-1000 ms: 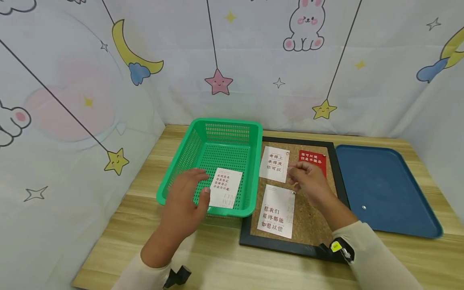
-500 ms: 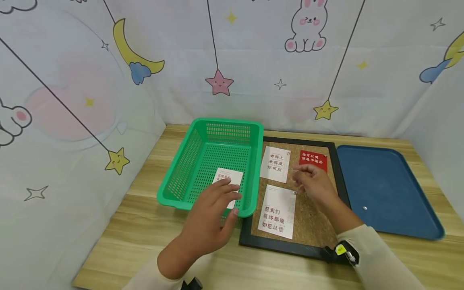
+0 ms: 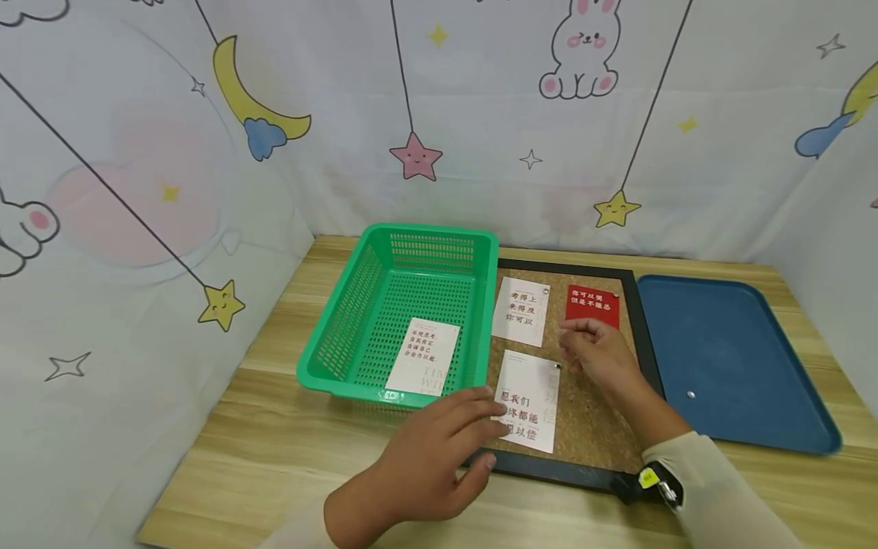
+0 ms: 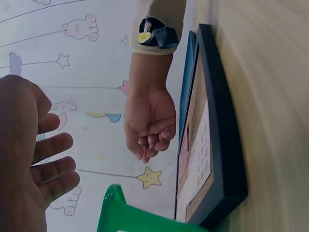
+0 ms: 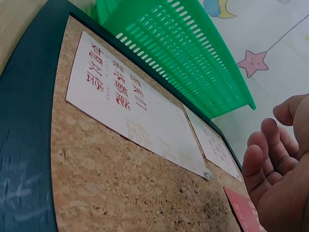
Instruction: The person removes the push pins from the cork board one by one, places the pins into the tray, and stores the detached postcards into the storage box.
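Note:
My left hand (image 3: pixel 439 450) hovers at the near left corner of the corkboard (image 3: pixel 590 427), fingers spread and overlapping the lower white card (image 3: pixel 531 381) in the head view. Over the board's middle, my right hand (image 3: pixel 600 354) hangs with loosely curled fingers; nothing shows between them in the right wrist view. A pushpin (image 5: pixel 207 174) sits at one corner of that lower card. Above it lies another white printed card (image 3: pixel 520 313), also pinned at a corner. The red card (image 3: pixel 594 305), partly hidden by my right hand, is at the board's upper right.
A green basket (image 3: pixel 488 320) stands left of the corkboard and overlaps its left edge; one white card (image 3: pixel 425 354) lies inside. To the right is a blue tray (image 3: pixel 720 343) with a single small pin (image 3: pixel 690 395) on it. A patterned cloth backdrop (image 3: pixel 480 114) rises behind.
My left hand has moved from over the basket rightward and toward me, to the board's near left corner, uncovering the basket's card. My right hand has shifted slightly down and right.

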{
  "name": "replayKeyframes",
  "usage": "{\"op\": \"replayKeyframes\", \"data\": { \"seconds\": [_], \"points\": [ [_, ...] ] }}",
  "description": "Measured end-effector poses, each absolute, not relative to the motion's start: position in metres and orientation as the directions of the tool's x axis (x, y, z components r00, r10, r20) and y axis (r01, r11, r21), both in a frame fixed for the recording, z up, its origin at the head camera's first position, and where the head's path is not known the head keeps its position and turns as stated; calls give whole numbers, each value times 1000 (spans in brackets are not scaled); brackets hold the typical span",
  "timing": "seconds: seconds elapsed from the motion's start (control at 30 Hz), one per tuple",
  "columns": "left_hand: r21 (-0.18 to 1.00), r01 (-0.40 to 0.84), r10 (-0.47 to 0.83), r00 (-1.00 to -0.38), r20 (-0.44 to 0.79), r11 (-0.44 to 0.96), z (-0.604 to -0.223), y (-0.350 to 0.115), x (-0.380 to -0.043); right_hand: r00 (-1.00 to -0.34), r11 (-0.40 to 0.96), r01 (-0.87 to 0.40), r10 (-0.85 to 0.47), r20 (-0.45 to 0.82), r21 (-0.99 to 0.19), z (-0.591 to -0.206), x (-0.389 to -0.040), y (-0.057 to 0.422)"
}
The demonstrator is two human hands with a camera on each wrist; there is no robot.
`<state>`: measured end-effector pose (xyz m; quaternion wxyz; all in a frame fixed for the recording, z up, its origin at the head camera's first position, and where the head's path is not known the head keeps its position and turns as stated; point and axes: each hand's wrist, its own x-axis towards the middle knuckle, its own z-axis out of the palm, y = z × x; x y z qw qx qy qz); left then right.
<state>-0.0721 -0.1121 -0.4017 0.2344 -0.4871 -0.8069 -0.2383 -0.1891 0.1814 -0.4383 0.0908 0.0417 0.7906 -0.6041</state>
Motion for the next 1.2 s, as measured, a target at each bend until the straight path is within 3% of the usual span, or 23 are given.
{"op": "replayKeyframes", "data": {
  "seconds": [0.2,0.37,0.63,0.93,1.2],
  "points": [
    [109,918,766,-380,518,381,-415,-103,-69,-984,297,160,-23,-175,-941,-444,-188,183],
    [145,905,804,-422,420,399,-425,-97,-67,-988,388,139,-8,-154,-911,-446,-186,184],
    [92,880,829,-470,302,466,-437,-92,-71,-996,558,70,-11,-92,-827,-449,-183,185],
    [60,862,831,-501,241,503,-449,-88,-73,-999,678,-27,-45,-4,-735,-459,-183,189],
    [64,838,820,-544,176,542,-457,-87,-76,-993,798,-73,-111,-26,-598,-462,-181,189]
  ]
}}
